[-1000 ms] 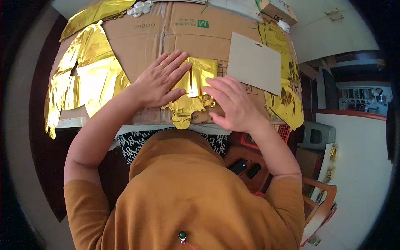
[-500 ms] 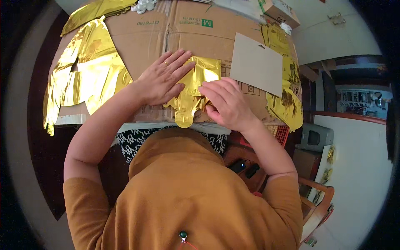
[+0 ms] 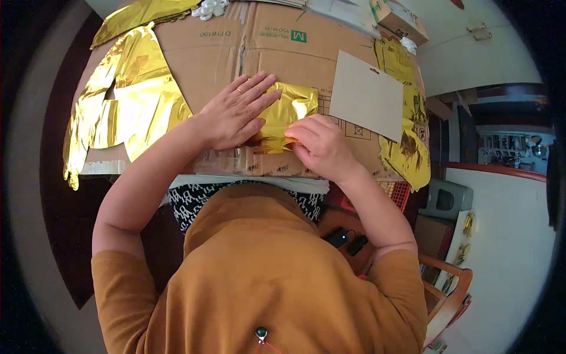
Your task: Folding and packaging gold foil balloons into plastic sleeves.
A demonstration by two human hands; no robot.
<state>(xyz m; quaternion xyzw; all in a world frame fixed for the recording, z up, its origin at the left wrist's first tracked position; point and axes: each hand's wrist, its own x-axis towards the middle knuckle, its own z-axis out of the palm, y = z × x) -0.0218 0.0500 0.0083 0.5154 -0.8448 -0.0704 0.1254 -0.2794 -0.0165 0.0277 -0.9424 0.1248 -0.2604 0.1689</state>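
Observation:
A folded gold foil balloon (image 3: pixel 300 101) lies in a small packet on the cardboard sheet (image 3: pixel 206 65) right in front of me. My left hand (image 3: pixel 233 115) rests flat over its left side, fingers stretched toward the far right. At the packet's near right edge, my right hand (image 3: pixel 324 144) pinches the foil between thumb and fingers. The near tail is turned up onto the packet, partly hidden by my hands. Farther left, a flat gold foil balloon (image 3: pixel 144 100) shaped like a letter A lies spread out.
A pale rectangular card (image 3: pixel 365 97) with a hang slot lies right of the packet. Beyond it more flat gold foil (image 3: pixel 407 162) runs along the table's right edge. Another gold foil piece (image 3: pixel 141 22) sits at the far left, beside a white bundle (image 3: pixel 210 8).
The rounded tail that hung toward me has been folded up and away. My right hand has closed on the near edge and shifted slightly; my left hand stays flat.

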